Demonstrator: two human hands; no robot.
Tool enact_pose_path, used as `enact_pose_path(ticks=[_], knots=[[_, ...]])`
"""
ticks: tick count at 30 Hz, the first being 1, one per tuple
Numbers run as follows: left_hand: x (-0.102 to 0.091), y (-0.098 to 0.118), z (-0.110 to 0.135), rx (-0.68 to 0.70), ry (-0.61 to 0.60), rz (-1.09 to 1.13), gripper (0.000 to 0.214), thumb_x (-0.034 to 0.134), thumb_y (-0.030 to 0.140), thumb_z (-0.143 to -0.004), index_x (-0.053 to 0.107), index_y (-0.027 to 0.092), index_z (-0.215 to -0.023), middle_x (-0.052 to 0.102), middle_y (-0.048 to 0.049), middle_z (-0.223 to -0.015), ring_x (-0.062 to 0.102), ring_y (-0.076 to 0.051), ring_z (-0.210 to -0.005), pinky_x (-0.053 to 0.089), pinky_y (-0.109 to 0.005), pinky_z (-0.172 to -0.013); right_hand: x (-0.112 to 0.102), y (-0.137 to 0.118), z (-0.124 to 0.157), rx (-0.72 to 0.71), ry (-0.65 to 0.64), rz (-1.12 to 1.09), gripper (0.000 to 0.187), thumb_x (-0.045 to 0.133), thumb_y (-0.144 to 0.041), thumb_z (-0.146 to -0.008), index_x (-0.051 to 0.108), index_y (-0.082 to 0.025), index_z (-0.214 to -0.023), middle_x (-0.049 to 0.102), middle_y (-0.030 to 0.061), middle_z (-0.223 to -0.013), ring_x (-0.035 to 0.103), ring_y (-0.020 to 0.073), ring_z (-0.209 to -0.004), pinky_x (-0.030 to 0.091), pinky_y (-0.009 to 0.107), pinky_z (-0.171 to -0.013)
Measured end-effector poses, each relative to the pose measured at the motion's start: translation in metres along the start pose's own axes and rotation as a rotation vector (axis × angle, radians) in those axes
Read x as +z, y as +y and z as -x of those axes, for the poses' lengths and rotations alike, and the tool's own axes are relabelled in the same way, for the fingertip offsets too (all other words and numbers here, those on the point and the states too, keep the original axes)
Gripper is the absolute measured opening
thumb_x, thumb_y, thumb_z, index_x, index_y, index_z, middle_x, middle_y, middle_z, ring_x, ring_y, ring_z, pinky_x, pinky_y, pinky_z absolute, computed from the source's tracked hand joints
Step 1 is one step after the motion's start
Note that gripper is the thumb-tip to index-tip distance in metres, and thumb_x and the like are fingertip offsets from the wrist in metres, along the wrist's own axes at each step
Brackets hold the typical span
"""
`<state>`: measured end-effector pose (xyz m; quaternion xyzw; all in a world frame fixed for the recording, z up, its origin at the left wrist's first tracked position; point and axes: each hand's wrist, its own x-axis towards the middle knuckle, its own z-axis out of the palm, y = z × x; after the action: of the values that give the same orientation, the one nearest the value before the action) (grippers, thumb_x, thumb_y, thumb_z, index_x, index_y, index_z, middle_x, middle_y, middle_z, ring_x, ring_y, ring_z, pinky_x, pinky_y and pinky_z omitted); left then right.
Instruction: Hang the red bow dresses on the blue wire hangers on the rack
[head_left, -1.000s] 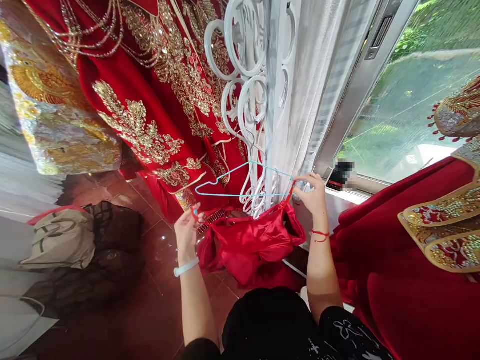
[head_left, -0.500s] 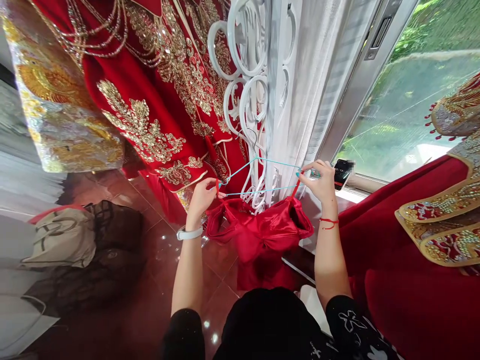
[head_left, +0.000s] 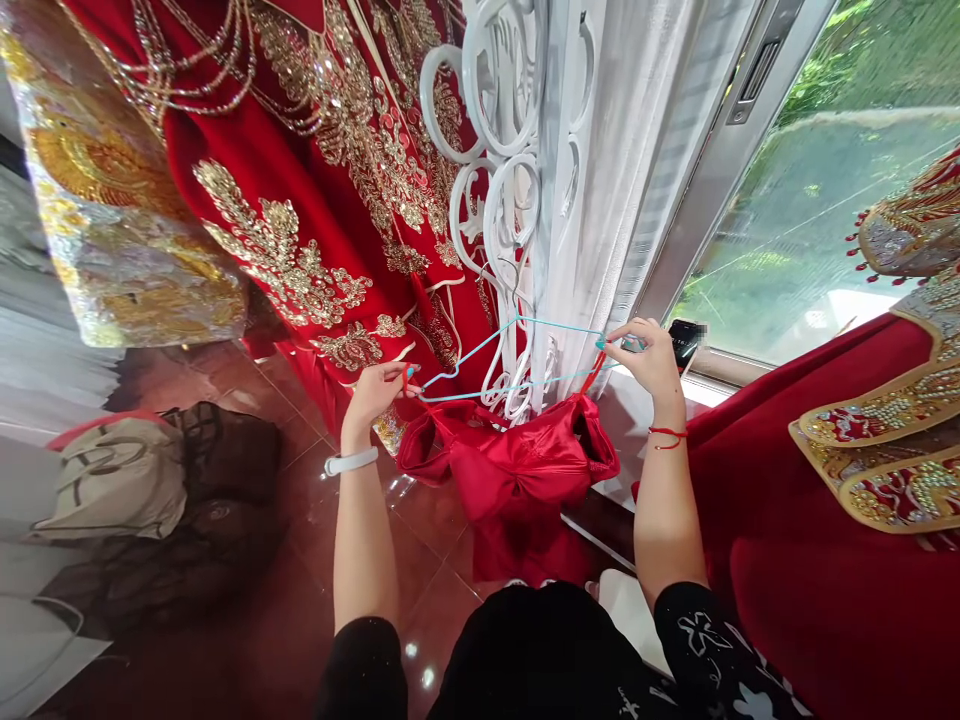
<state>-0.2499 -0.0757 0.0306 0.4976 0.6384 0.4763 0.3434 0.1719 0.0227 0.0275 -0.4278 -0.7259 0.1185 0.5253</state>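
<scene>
A red satin dress [head_left: 517,465] hangs in front of me below a thin light-blue wire hanger [head_left: 480,347]. My left hand [head_left: 373,398] pinches the dress's left red strap just off the hanger's left end. At the other end, my right hand [head_left: 645,352] has its fingers closed around the right strap and the hanger's corner. The hanger's hook points up in front of white scrolled metalwork [head_left: 510,200]. The dress's lower part hangs down toward the floor, partly hidden by my body.
Red garments with gold embroidery [head_left: 285,265] hang at left, beside a gold-and-silver one [head_left: 127,220]. A beige bag [head_left: 120,475] lies on the left. At right are a phone [head_left: 684,340] by the window [head_left: 810,200] and a red embroidered garment [head_left: 885,440].
My left hand has moved left and slightly down, drawing the strap outward past the hanger's left end. My right hand has shifted slightly right, and the dress has moved a little left.
</scene>
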Motion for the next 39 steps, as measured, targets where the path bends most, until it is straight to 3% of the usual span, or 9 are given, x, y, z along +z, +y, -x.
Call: enact_pose_path(ticks=[8, 14, 18, 20, 22, 24, 27, 33, 39], knots=[[-0.015, 0.012, 0.019, 0.061, -0.199, -0.045, 0.037, 0.08, 0.044, -0.071, 0.078, 0.015, -0.093, 0.072, -0.004, -0.061, 0.066, -0.014, -0.054, 0.054, -0.025, -0.053, -0.003, 0.001, 0.001, -0.02, -0.001, -0.026, 0.009, 0.075, -0.031, -0.081, 0.074, -0.024, -0.074, 0.065, 0.0019, -0.076, 0.054, 0.0215, -0.08, 0.042, 0.039, -0.083], [0.03, 0.031, 0.02, 0.034, -0.269, -0.001, 0.021, 0.073, 0.033, -0.079, 0.066, 0.015, -0.087, 0.075, -0.007, -0.079, 0.074, -0.018, -0.066, 0.062, -0.029, -0.063, 0.011, 0.004, 0.006, 0.022, 0.003, -0.025, 0.011, 0.073, -0.029, -0.08, 0.07, -0.023, -0.071, 0.065, 0.0029, -0.078, 0.057, 0.023, -0.086, 0.044, 0.04, -0.085], [0.054, 0.031, 0.019, 0.096, -0.196, -0.125, 0.005, 0.056, 0.02, -0.087, 0.056, 0.019, -0.092, 0.069, -0.0036, -0.087, 0.072, -0.015, -0.066, 0.063, -0.03, -0.065, 0.033, -0.009, 0.024, 0.076, 0.264, 0.123, 0.009, 0.072, -0.028, -0.079, 0.075, -0.024, -0.087, 0.065, 0.0065, -0.101, 0.058, 0.0278, -0.102, 0.041, 0.05, -0.099], [0.056, 0.027, 0.025, 0.193, -0.138, -0.249, 0.018, 0.053, 0.016, -0.086, 0.057, 0.02, -0.103, 0.066, -0.0057, -0.103, 0.07, -0.013, -0.068, 0.063, -0.029, -0.064, 0.055, -0.027, 0.037, 0.08, 0.395, 0.115, 0.015, 0.069, -0.026, -0.082, 0.076, -0.024, -0.094, 0.064, 0.0087, -0.109, 0.058, 0.0297, -0.11, 0.041, 0.052, -0.104], [0.057, 0.02, 0.038, 0.336, -0.065, -0.311, 0.035, 0.053, 0.014, -0.084, 0.057, 0.021, -0.118, 0.059, -0.0098, -0.125, 0.069, -0.012, -0.077, 0.062, -0.029, -0.068, 0.084, -0.049, 0.05, 0.034, 0.294, -0.009, 0.016, 0.063, -0.022, -0.086, 0.075, -0.023, -0.095, 0.068, 0.0079, -0.103, 0.061, 0.0273, -0.107, 0.044, 0.048, -0.103], [0.059, 0.009, 0.058, 0.481, 0.071, -0.306, 0.044, 0.055, 0.015, -0.087, 0.053, 0.024, -0.129, 0.05, -0.0122, -0.139, 0.068, -0.013, -0.09, 0.062, -0.03, -0.077, 0.118, -0.073, 0.061, -0.043, -0.014, -0.159, 0.025, 0.062, -0.02, -0.09, 0.075, -0.024, -0.11, 0.074, 0.0057, -0.104, 0.065, 0.0243, -0.104, 0.044, 0.046, -0.106], [0.063, -0.02, 0.095, 0.561, 0.26, -0.327, 0.033, 0.056, 0.023, -0.092, 0.056, 0.023, -0.125, 0.055, -0.0118, -0.132, 0.064, -0.018, -0.102, 0.059, -0.038, -0.091, 0.162, -0.099, 0.07, -0.08, -0.327, -0.233, 0.045, 0.067, -0.025, -0.094, 0.064, -0.028, -0.139, 0.075, 0.0043, -0.125, 0.064, 0.0234, -0.117, 0.026, 0.052, -0.122], [0.052, -0.076, 0.131, 0.323, -0.341, -0.705, 0.019, 0.056, 0.032, -0.091, 0.064, 0.023, -0.076, 0.073, -0.0048, -0.089, 0.064, -0.03, -0.114, 0.029, -0.068, -0.119, 0.19, -0.105, 0.07, 0.012, -0.462, -0.135, 0.026, 0.064, -0.041, -0.099, 0.077, -0.032, -0.12, 0.08, 0.0025, -0.106, 0.062, 0.0223, -0.106, 0.023, 0.05, -0.121], [0.02, -0.059, 0.115, 0.445, -0.206, -0.679, 0.01, 0.068, 0.032, -0.079, 0.064, 0.024, -0.074, 0.069, -0.0053, -0.081, 0.061, -0.025, -0.087, 0.051, -0.042, -0.088, 0.187, -0.1, 0.074, 0.042, -0.443, -0.101, 0.02, 0.065, -0.042, -0.098, 0.081, -0.033, -0.107, 0.081, 0.0006, -0.103, 0.061, 0.0232, -0.103, 0.023, 0.05, -0.119]])
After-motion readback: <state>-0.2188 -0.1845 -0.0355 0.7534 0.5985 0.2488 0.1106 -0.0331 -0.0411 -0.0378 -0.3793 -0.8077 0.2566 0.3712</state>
